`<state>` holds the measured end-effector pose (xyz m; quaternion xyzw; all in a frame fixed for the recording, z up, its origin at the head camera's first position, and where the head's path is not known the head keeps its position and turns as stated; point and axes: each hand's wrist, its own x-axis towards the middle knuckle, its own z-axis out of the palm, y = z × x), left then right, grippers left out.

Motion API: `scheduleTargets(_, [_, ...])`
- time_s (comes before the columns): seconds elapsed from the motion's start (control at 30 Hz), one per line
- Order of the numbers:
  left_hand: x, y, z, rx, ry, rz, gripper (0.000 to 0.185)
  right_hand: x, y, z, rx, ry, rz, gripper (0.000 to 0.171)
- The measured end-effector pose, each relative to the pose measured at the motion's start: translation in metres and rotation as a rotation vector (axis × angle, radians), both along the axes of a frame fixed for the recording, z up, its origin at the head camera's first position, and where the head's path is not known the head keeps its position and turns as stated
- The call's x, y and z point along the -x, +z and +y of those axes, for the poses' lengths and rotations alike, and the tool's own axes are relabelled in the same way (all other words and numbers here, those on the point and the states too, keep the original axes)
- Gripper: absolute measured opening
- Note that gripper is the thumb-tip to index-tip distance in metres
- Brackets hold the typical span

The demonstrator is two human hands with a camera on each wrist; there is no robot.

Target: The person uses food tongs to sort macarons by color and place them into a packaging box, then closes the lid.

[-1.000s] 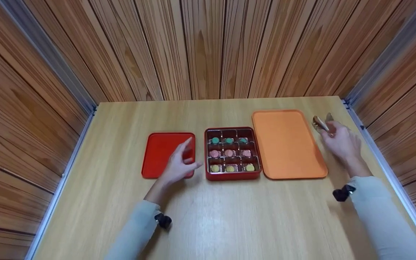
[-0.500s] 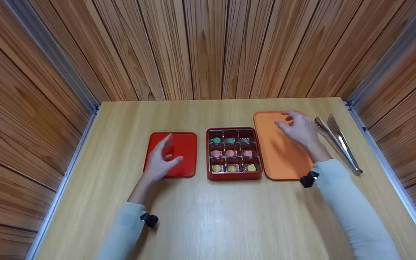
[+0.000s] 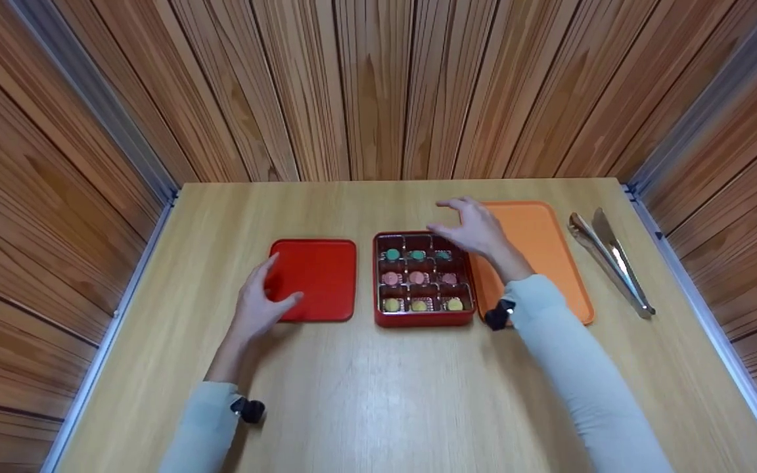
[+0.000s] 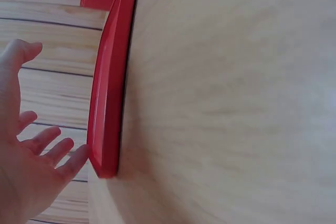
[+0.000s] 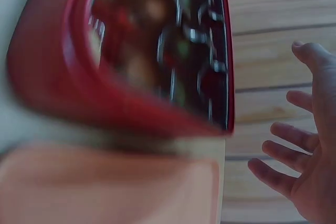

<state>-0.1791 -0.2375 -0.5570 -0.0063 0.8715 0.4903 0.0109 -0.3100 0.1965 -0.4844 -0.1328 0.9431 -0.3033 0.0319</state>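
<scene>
A shallow red square lid or tray (image 3: 319, 282) lies on the left, with my left hand (image 3: 257, 307) at its left side, thumb and fingers spread apart. In the left wrist view that hand (image 4: 31, 145) holds nothing, its fingertips close to the red edge (image 4: 110, 93). A dark red box (image 3: 424, 320) stands in the middle, divided into compartments with green, pink and yellow round sweets in rows. My right hand (image 3: 477, 230) is over the box's far right corner, fingers apart and holding nothing; the right wrist view shows this hand (image 5: 310, 140) beside the box wall (image 5: 131, 103).
An orange tray (image 3: 536, 263) lies right of the box, partly under my right forearm. Metal tongs (image 3: 608, 266) rest on the table (image 3: 378, 394) further right. Wooden panel walls (image 3: 385, 92) stand behind and at both sides.
My right hand has let go of the tongs, which now lie on the table, and has moved left across the orange tray to the box. My left hand has shifted left over the red square.
</scene>
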Motion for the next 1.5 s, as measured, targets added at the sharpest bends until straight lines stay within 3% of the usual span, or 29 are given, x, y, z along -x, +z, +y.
scheduleTargets(0.3, [-0.013,-0.005,-0.021,-0.012,0.039,-0.006,0.098,0.000,-0.002,-0.059,0.015,0.110,0.002,0.067])
scheduleTargets(0.43, [-0.020,-0.001,-0.030,0.005,0.048,-0.028,0.100,-0.002,-0.004,-0.081,0.057,0.146,-0.007,0.064])
scheduleTargets(0.67, [-0.034,0.009,-0.050,-0.061,0.044,-0.097,0.108,-0.005,-0.005,-0.117,0.120,0.211,-0.037,0.065])
scheduleTargets(0.8, [-0.035,0.012,-0.054,-0.074,0.033,-0.107,0.110,-0.006,-0.006,-0.134,0.162,0.224,-0.071,0.063])
scheduleTargets(1.1, [-0.032,0.011,-0.047,-0.120,-0.051,-0.164,0.116,-0.013,-0.013,-0.167,0.248,0.193,-0.244,0.065])
scheduleTargets(1.5, [-0.028,0.011,-0.034,-0.114,-0.056,-0.199,0.116,-0.024,-0.028,-0.193,0.259,0.166,-0.317,0.071])
